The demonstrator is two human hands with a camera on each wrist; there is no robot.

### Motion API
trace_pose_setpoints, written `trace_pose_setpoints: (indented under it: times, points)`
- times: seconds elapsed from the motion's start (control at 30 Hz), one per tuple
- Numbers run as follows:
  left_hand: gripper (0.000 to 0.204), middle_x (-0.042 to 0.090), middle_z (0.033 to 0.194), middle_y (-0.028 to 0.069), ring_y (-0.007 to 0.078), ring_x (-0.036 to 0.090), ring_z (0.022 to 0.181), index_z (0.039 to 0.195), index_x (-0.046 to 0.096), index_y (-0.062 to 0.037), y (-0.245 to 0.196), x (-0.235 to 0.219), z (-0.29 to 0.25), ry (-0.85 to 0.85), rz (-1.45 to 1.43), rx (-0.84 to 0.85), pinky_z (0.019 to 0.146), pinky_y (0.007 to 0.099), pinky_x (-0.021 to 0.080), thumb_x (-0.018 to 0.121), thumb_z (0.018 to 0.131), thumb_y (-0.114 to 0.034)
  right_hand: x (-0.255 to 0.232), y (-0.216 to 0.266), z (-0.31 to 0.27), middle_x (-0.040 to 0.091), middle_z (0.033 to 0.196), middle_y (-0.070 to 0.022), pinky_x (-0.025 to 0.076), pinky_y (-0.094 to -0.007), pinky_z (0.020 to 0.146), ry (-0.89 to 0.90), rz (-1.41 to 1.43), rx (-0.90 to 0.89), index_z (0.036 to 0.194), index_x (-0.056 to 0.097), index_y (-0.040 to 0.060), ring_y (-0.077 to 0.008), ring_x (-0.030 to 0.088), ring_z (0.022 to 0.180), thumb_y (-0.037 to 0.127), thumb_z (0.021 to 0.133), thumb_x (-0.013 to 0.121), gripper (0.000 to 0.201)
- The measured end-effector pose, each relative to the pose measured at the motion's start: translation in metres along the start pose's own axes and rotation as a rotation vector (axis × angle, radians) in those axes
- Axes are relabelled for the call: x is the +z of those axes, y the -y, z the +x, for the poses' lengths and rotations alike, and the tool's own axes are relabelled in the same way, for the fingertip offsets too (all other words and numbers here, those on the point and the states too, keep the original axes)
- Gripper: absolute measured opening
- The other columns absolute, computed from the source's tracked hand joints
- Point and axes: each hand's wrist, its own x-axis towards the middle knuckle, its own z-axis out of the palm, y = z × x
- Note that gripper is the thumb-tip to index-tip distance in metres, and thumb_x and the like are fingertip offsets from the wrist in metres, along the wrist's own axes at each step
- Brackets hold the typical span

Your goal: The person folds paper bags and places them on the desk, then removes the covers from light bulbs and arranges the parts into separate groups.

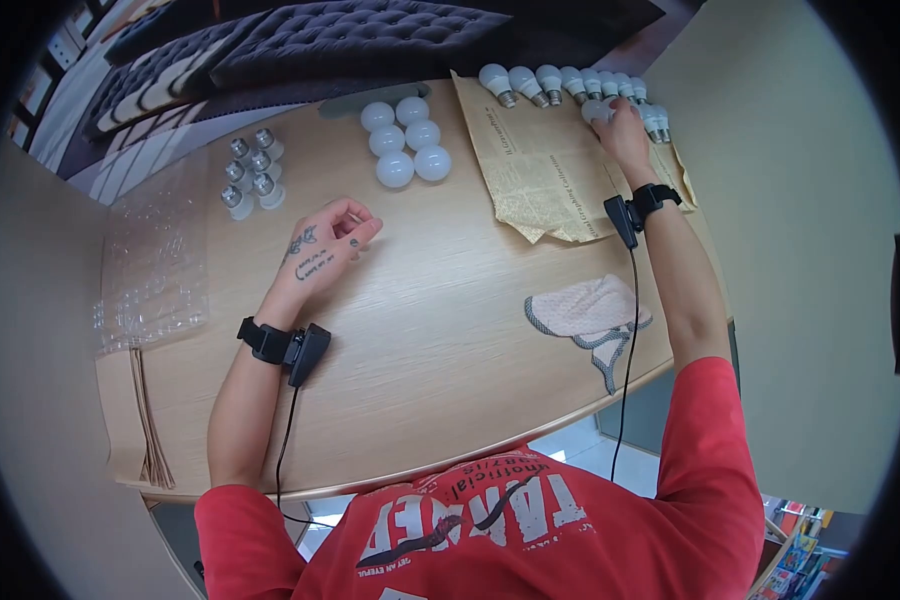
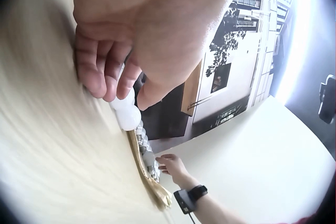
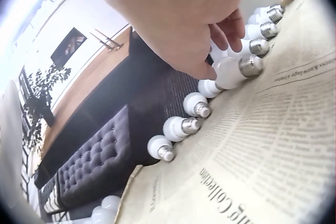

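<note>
My right hand (image 1: 625,140) reaches to the far right corner of the table, thumb and fingers around the white globe of a light bulb (image 3: 231,73). That bulb lies on a printed paper sheet (image 1: 545,180), its silver screw base pointing out from the hand. Other light bulbs (image 1: 550,82) lie in a row just beyond it. My left hand (image 1: 330,245) hovers over the middle of the table, fingers loosely curled, holding nothing. Past its fingertips sits a cluster of round white globes (image 1: 394,168). Several pieces with silver screw tops (image 1: 262,162) stand to its upper left.
A pink cloth with grey edging (image 1: 585,305) lies near the front right. Clear plastic packaging (image 1: 150,270) covers the left side, with folded brown paper (image 1: 140,420) below it. Panels (image 1: 810,250) rise at the sides. Cables trail from both wrist cameras.
</note>
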Motion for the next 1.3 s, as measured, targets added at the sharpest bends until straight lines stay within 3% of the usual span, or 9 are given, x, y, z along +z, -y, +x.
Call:
trace_pose_setpoints:
  times: [0.1, 0.33, 0.43, 0.63, 0.73, 0.83, 1.0, 1.1, 1.3]
  points:
    - [0.029, 0.063, 0.077, 0.003, 0.0108, 0.058, 0.068, 0.099, 0.068, -0.004, 0.002, 0.0, 0.002, 0.0, -0.004, -0.008, 0.065, 0.0266, 0.048, 0.07, 0.093, -0.032, 0.008, -0.004, 0.002, 0.062, 0.124, -0.0264, 0.051, -0.0493, 0.092, 0.007, -0.035, -0.018, 0.134, 0.052, 0.0017, -0.0415, 0.063, 0.111, 0.032, 0.082, 0.073, 0.064]
    - [0.03, 0.065, 0.077, 0.0037, 0.0123, 0.059, 0.071, 0.099, 0.069, -0.004, 0.007, 0.0, 0.005, 0.001, 0.033, -0.003, 0.07, 0.0287, 0.049, 0.07, 0.093, -0.034, 0.014, 0.0, 0.01, 0.065, 0.118, -0.0283, 0.054, -0.0516, 0.09, 0.11, -0.116, 0.045, 0.127, 0.049, 0.0001, -0.0439, 0.066, 0.106, 0.028, 0.085, 0.07, 0.054]
    - [0.021, 0.06, 0.074, -0.0019, 0.0044, 0.053, 0.061, 0.098, 0.066, -0.0063, 0.008, 0.001, 0.005, -0.007, 0.028, 0.025, 0.053, 0.0209, 0.042, 0.069, 0.095, -0.027, 0.017, -0.003, 0.011, 0.066, 0.117, -0.0286, 0.054, -0.0519, 0.09, 0.117, -0.1, 0.041, 0.128, 0.049, -0.0003, -0.0443, 0.066, 0.106, 0.027, 0.085, 0.069, 0.055]
    - [0.023, 0.06, 0.074, -0.0017, 0.0044, 0.052, 0.061, 0.099, 0.066, -0.0057, 0.01, 0.001, 0.006, -0.005, 0.016, 0.024, 0.053, 0.0208, 0.043, 0.069, 0.095, -0.028, 0.003, 0.006, 0.006, 0.069, 0.112, -0.0276, 0.053, -0.0478, 0.09, 0.045, 0.005, 0.02, 0.137, 0.048, 0.0006, -0.0412, 0.068, 0.102, 0.03, 0.081, 0.071, 0.067]
    - [0.031, 0.064, 0.076, 0.0034, 0.0123, 0.06, 0.071, 0.099, 0.069, -0.004, 0.006, 0.0, 0.004, 0.002, 0.019, -0.008, 0.069, 0.0276, 0.048, 0.07, 0.093, -0.034, -0.006, 0.014, 0.007, 0.07, 0.108, -0.0256, 0.053, -0.0465, 0.088, 0.015, 0.161, -0.023, 0.137, 0.05, 0.0015, -0.0402, 0.069, 0.1, 0.03, 0.078, 0.072, 0.068]
    - [0.031, 0.064, 0.076, 0.0033, 0.0126, 0.061, 0.072, 0.099, 0.069, -0.0046, 0.001, -0.001, 0.002, 0.004, 0.031, -0.022, 0.07, 0.0282, 0.048, 0.069, 0.093, -0.035, -0.039, 0.056, -0.012, 0.071, 0.102, -0.0242, 0.053, -0.0448, 0.086, 0.018, 0.276, -0.048, 0.137, 0.05, 0.0028, -0.0387, 0.07, 0.097, 0.029, 0.075, 0.073, 0.071]
    - [0.034, 0.065, 0.076, 0.0033, 0.0127, 0.062, 0.073, 0.1, 0.069, -0.0054, 0.002, -0.001, 0.002, 0.007, 0.085, 0.0, 0.07, 0.0288, 0.048, 0.068, 0.093, -0.039, -0.048, 0.099, -0.035, 0.071, 0.099, -0.0164, 0.055, -0.0375, 0.082, 0.121, 0.521, -0.139, 0.138, 0.052, 0.0105, -0.0289, 0.071, 0.089, 0.028, 0.074, 0.075, 0.071]
    - [0.037, 0.065, 0.075, 0.0033, 0.0128, 0.061, 0.073, 0.101, 0.069, -0.0056, 0.004, -0.002, 0.003, 0.017, 0.075, 0.006, 0.07, 0.0289, 0.048, 0.067, 0.093, -0.041, -0.052, 0.133, -0.063, 0.069, 0.103, -0.0121, 0.054, -0.0324, 0.081, 0.251, 0.844, -0.206, 0.134, 0.053, 0.0073, -0.0212, 0.069, 0.09, 0.024, 0.076, 0.078, 0.065]
    - [0.045, 0.066, 0.079, 0.0033, 0.0117, 0.061, 0.07, 0.109, 0.066, -0.0054, -0.002, 0.0, 0.0, 0.023, -0.086, -0.023, 0.066, 0.0278, 0.049, 0.06, 0.098, -0.049, -0.044, 0.186, -0.118, 0.062, 0.107, -0.0098, 0.053, -0.0308, 0.082, 0.416, 1.041, -0.279, 0.12, 0.052, 0.0033, -0.0168, 0.064, 0.096, 0.023, 0.077, 0.085, 0.058]
